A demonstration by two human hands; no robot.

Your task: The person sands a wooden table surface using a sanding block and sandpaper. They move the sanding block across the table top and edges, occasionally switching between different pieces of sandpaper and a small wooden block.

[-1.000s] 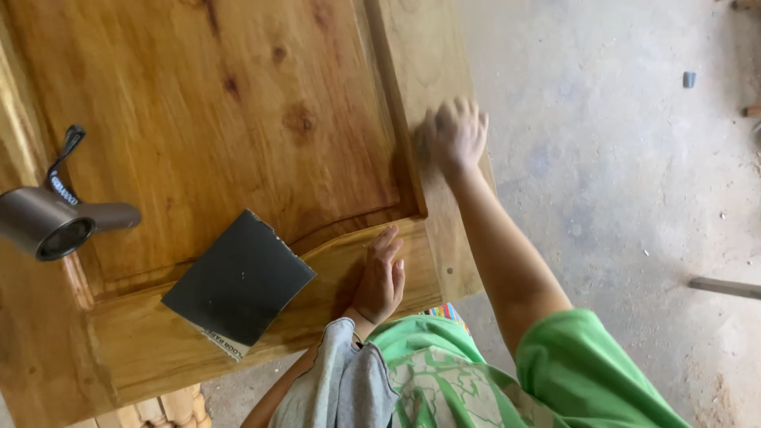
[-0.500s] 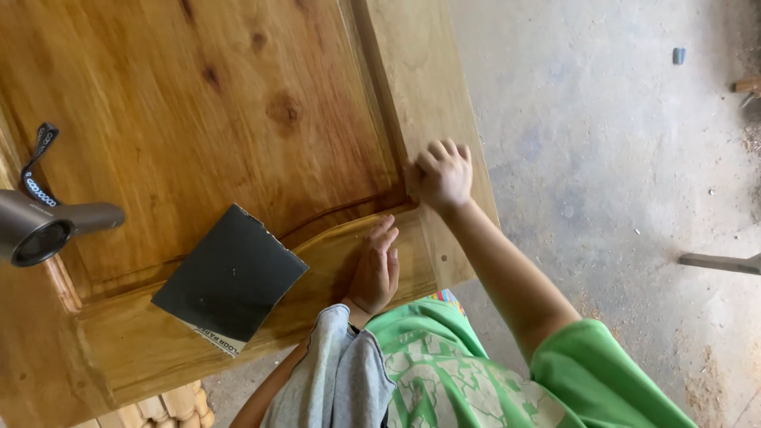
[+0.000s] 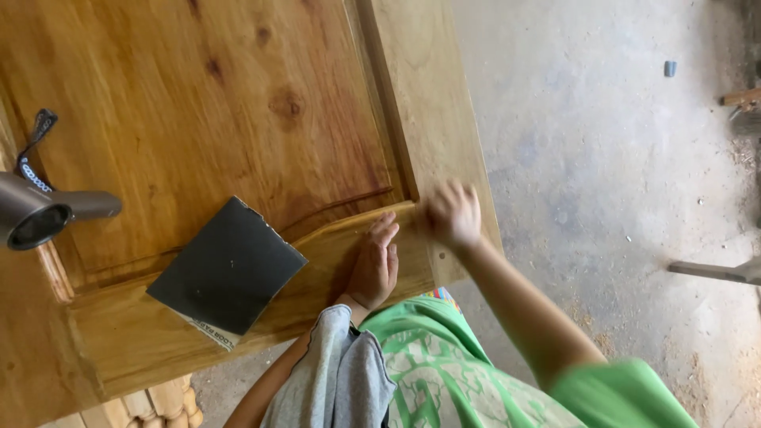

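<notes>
Right hand (image 3: 453, 214): motion-blurred, pressed on side rail of wooden door (image 3: 238, 103) near lower corner; whether fingers clasp anything cannot be told. Left hand (image 3: 375, 265): flat, fingers together, palm down on bottom rail, holding nothing. Dark sandpaper sheet (image 3: 226, 274): lying loose on door, just left of left hand. Hair dryer (image 3: 43, 212): on door's far left edge. Concrete floor (image 3: 626, 182): dusty, right of door.

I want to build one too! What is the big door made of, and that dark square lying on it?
The door looks like solid wood with a glossy golden varnish: grain lines and dark knots show through the shine. The dark square sheet seems to be sandpaper: matte, gritty-looking charcoal face, with a pale paper backing peeking out at its torn lower edge.
</notes>
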